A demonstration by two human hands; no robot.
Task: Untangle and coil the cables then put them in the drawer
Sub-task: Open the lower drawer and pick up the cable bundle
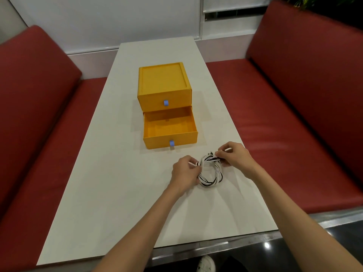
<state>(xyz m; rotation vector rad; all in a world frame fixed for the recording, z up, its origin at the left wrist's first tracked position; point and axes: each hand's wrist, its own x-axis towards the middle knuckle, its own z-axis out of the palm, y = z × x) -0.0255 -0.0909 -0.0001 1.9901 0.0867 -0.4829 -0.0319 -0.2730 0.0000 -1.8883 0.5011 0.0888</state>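
Left hand (pixel 184 170) and right hand (pixel 234 156) hold cable coil (pixel 211 183), opening facing up.

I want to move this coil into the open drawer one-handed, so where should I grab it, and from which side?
Probably the far arc of the coil, from above, where the right hand pinches it: cable ends stick out there, so gripping across all strands should keep the ring together. The left hand holds the left arc; the drawer lies ahead, open.
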